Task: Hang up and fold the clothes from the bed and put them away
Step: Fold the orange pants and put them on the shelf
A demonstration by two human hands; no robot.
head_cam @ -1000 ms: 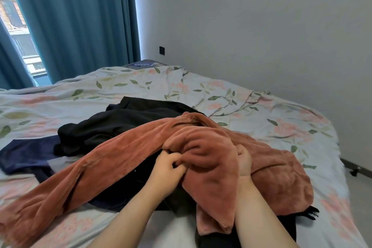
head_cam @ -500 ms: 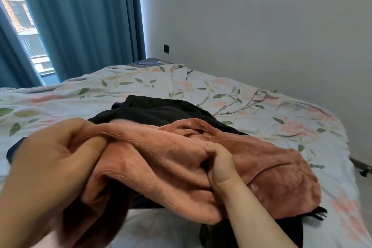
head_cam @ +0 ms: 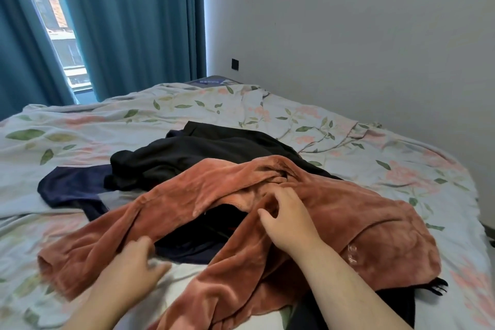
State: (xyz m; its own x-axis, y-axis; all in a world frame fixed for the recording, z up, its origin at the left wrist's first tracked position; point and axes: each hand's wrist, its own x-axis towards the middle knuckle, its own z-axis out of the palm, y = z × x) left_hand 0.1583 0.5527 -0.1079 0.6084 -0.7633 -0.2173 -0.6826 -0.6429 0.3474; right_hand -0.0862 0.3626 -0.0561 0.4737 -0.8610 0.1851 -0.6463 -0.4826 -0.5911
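Both our left hand and right hand now rest loose-fingered on the rust fleece garment we were gripping, spread lower centre, seemingly ready for folding.

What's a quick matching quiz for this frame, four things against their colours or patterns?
Things:
1 curtain
2 velvety garment
3 leftmost garment
4 sheet

Colours:
a rust
b floral
c teal
d navy

Pairs: 1-c, 2-a, 3-d, 4-b
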